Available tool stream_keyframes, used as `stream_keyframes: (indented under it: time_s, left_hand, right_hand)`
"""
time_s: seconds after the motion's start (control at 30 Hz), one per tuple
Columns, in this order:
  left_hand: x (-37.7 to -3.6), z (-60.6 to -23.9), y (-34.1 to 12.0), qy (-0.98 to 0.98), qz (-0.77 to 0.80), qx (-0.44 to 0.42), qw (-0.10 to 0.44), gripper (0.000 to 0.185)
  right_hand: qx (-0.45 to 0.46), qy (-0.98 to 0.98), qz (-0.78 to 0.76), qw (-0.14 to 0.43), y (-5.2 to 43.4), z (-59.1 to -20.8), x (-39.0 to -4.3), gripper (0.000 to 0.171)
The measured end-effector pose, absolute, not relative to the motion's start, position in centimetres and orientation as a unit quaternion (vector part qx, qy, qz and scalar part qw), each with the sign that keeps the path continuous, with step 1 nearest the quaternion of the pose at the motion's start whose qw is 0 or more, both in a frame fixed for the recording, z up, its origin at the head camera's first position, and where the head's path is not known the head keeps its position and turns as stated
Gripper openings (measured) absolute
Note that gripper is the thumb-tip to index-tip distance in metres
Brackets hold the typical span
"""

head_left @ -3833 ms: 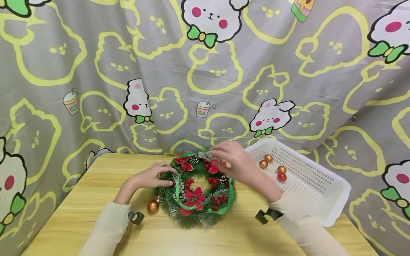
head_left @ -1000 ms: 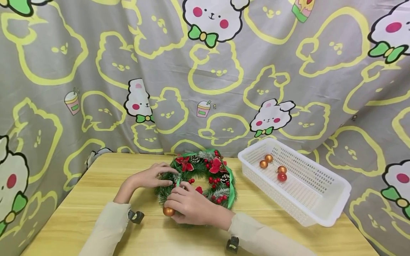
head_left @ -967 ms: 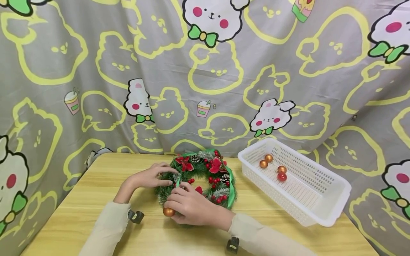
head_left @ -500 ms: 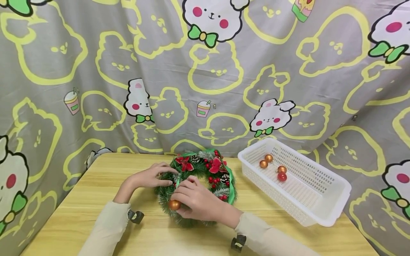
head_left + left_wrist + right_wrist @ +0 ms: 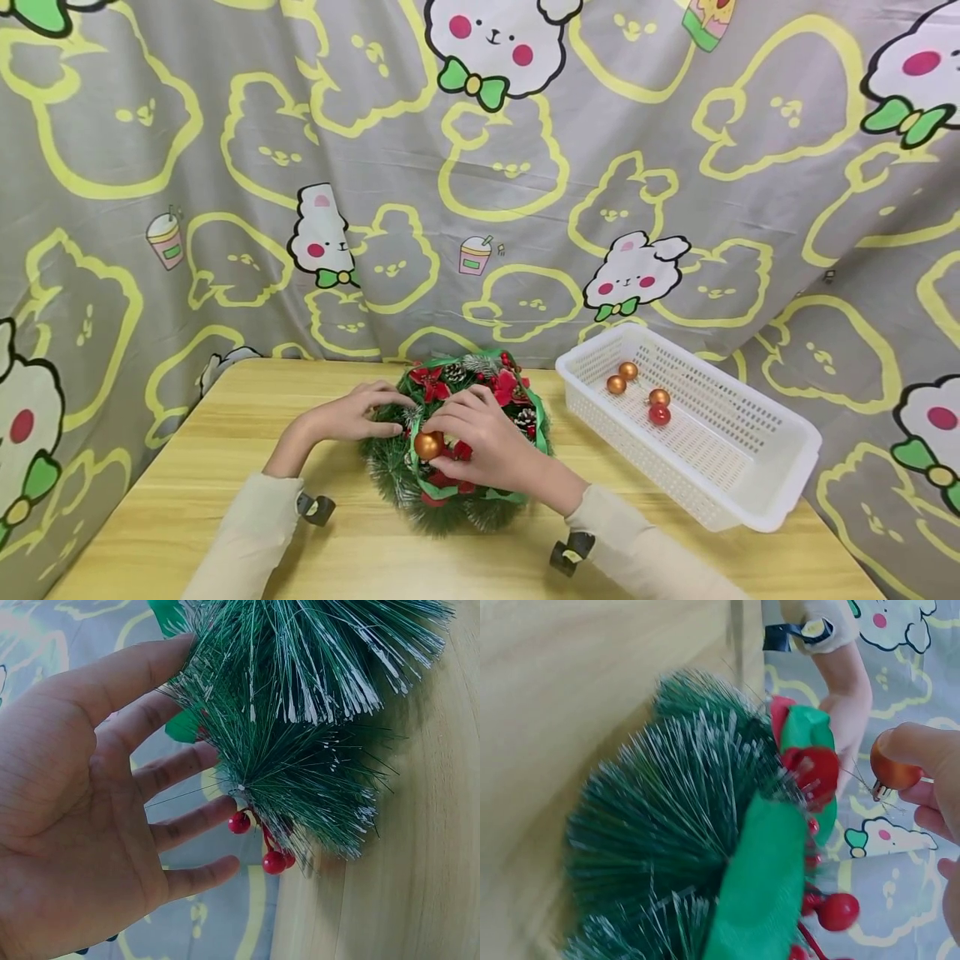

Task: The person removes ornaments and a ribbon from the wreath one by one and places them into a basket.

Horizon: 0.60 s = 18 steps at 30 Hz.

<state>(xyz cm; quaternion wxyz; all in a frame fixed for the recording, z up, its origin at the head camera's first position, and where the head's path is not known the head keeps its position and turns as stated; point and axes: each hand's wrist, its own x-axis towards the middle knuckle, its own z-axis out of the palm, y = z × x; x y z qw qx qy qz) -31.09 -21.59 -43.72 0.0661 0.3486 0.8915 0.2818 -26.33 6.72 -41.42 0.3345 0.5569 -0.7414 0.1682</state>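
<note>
fingers of the right hand (image 5: 487, 442) are pinching a small copper bauble (image 5: 427, 446), thumb and fingertips curled round it, and are holding it just above the left inner part of the wreath (image 5: 450, 500). in the right wrist view the bauble (image 5: 892, 769) is sitting between the thumb and the fingers (image 5: 930, 817), with its little cap pointing down toward the green needles, close to them, though contact cannot be made out. the left hand (image 5: 352, 417) is lying open, its fingers nearly straight, and is resting against the wreath's left outer edge; the left wrist view is showing the spread fingers (image 5: 172, 769) touching the frosted needles beside a cluster of red berries (image 5: 262, 840). nothing is being gripped by that hand.

the wreath, dressed with a green ribbon (image 5: 536, 425), red poinsettias (image 5: 431, 385) and pine cones, is lying flat on the yellow wooden table (image 5: 225, 433), near its far edge. just to the right of it a white plastic basket (image 5: 750, 492) is standing on the table, and it is holding three more copper baubles (image 5: 617, 384) and a red bauble (image 5: 660, 414). a grey cartoon-printed cloth (image 5: 480, 167) is hanging behind the table.
</note>
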Motion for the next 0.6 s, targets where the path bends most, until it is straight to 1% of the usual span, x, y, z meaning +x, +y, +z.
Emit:
stream_keyframes:
  time_s: [0.33,0.5,0.6]
  left_hand:
    - [-30.8,-44.0,-21.6,0.891,0.276,0.356,0.061,0.040]
    - [-30.9,-44.0,-21.5,0.890,0.278,0.357,0.059,0.040]
    - [-30.9,-43.8,-21.6,0.890,0.280,0.354,0.062,0.041]
  right_hand:
    - [0.545,-0.754,0.160,0.329,8.3,-40.0,-27.1,0.041]
    - [0.527,-0.763,0.174,0.332,9.4,-38.1,-27.5,0.042]
    - [0.512,-0.772,0.182,0.329,10.3,-36.7,-27.8,0.040]
